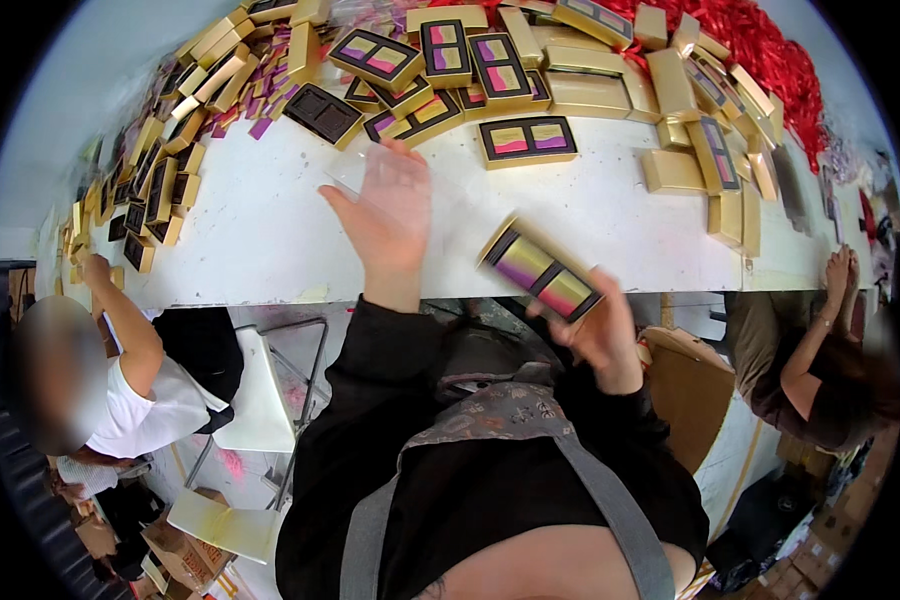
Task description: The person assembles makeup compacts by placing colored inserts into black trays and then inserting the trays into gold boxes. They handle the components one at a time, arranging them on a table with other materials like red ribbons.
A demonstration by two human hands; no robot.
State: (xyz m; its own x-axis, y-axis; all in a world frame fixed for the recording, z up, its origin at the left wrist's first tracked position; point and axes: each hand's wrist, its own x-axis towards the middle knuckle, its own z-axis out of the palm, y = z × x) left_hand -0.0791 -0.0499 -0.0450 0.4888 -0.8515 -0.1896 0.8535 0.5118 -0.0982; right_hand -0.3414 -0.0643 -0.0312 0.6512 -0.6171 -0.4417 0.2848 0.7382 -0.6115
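Note:
My right hand (605, 335) grips a gold box (540, 268) near its lower right end. The box is tilted above the table's near edge. Its dark tray has two compartments, holding pieces in gold, purple and pink, and the picture is slightly blurred there. Over the table to the left, my left hand (392, 215) is raised with its thumb stretched aside. A clear plastic sheet (410, 185) lies across its palm and fingers, which seem to hold it; the exact grip is hard to see. Beyond stands a similar filled box (527, 140) on the white table (280, 240).
Filled gold boxes (445, 50) are piled at the back, with an empty dark tray box (322, 115) beside them. More boxes crowd the left (160, 190) and right (725, 150). Red shredded filler (750, 50) heaps at back right. A person (140, 370) sits left, another (815, 370) right.

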